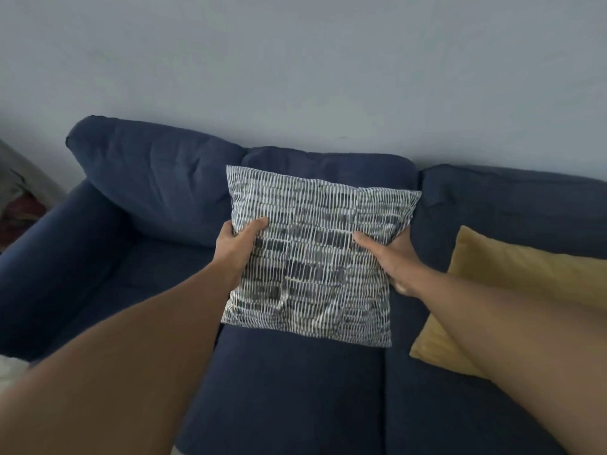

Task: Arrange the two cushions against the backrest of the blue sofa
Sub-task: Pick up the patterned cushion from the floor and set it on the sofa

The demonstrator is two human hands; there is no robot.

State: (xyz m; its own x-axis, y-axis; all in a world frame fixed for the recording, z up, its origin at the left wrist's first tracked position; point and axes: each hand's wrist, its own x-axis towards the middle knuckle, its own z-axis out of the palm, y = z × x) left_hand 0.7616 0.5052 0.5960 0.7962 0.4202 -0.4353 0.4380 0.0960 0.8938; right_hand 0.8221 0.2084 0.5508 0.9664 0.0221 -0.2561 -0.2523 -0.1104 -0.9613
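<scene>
Both hands, left hand and right hand, clamp the patterned cushion against the blue sofa backrest. A yellow cushion lies right.

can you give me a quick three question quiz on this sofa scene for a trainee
1. True or false: both hands grip the patterned cushion.
2. Which side of the patterned cushion is the yellow cushion on? A) the person's left B) the person's right C) behind it
3. Fill in: the patterned cushion's top edge leans on the sofa's ____.

Key
1. True: the left hand holds its left edge and the right hand its right edge, thumbs on the front.
2. B: it lies on the seat by the right forearm, untouched.
3. Backrest, at the middle section of the blue sofa.
</scene>
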